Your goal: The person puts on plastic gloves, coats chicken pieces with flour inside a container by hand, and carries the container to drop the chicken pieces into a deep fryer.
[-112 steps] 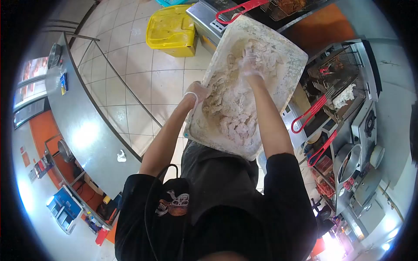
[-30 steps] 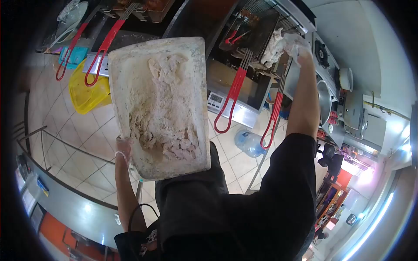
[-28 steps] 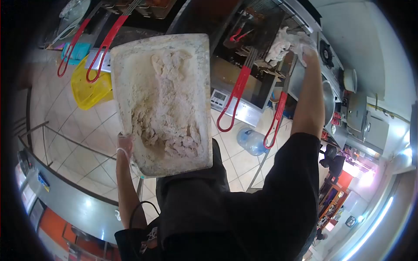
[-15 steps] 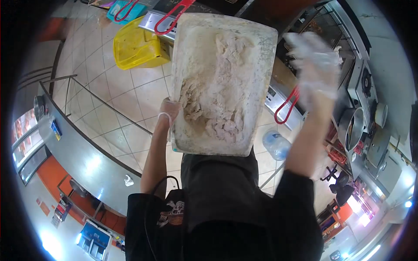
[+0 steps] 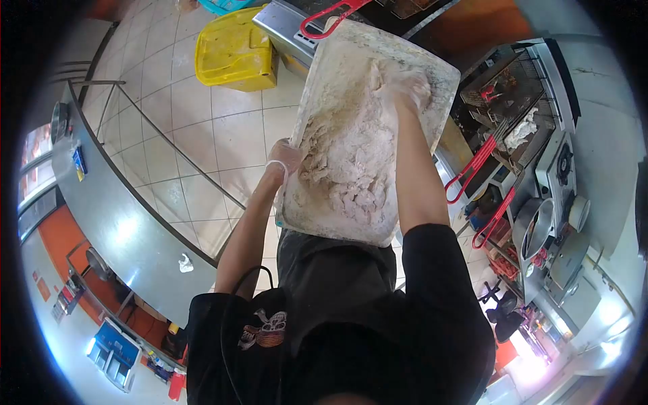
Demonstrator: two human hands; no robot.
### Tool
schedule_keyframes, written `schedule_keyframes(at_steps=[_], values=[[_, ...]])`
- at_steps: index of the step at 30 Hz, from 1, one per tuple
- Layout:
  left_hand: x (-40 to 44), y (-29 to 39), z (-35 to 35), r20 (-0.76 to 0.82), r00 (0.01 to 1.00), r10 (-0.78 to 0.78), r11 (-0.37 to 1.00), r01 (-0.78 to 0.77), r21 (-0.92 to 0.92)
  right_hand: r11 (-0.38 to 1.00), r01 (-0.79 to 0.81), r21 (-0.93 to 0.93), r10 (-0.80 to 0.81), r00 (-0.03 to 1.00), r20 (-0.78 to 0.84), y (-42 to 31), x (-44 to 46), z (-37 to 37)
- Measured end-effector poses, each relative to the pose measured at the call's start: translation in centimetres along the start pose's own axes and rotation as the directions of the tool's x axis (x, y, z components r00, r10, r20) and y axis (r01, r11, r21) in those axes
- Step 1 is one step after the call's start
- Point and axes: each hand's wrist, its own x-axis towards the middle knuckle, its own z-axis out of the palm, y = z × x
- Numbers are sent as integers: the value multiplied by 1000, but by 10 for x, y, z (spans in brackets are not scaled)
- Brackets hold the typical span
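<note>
A long white tub (image 5: 439, 73), its inside walls dusted with flour, lies in front of my body, slightly turned. Loose flour (image 5: 344, 64) covers its floor, and lumpy flour-coated pieces (image 5: 358, 192) are heaped along the middle and near end. Gloved in clear plastic, my left hand (image 5: 286, 156) is closed on the tub's left rim. My right hand (image 5: 408, 86), also gloved, reaches down into the flour at the far right part of the tub. Its fingers are smeared by motion and partly lost against the flour, so what they hold is unclear.
A yellow lidded bin (image 5: 233, 50) stands on the tiled floor beyond the tub. Fryers with red-handled baskets (image 5: 482, 158) and a crumpled white cloth or paper (image 5: 523, 128) are at right, near a gas burner (image 5: 563, 165) and large pot (image 5: 533, 226). A metal counter (image 5: 125, 209) curves along the left.
My right hand has come from above the fryer, right of the tub, down into the flour. My view has shifted, so the tub appears farther right and tilted. My left hand stays on the rim.
</note>
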Motion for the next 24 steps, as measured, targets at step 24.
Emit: schedule_keyframes(at_steps=[24], values=[[27, -41, 15, 59, 886, 459, 826, -451, 338, 923, 308, 229, -354, 915, 195, 54, -76, 64]])
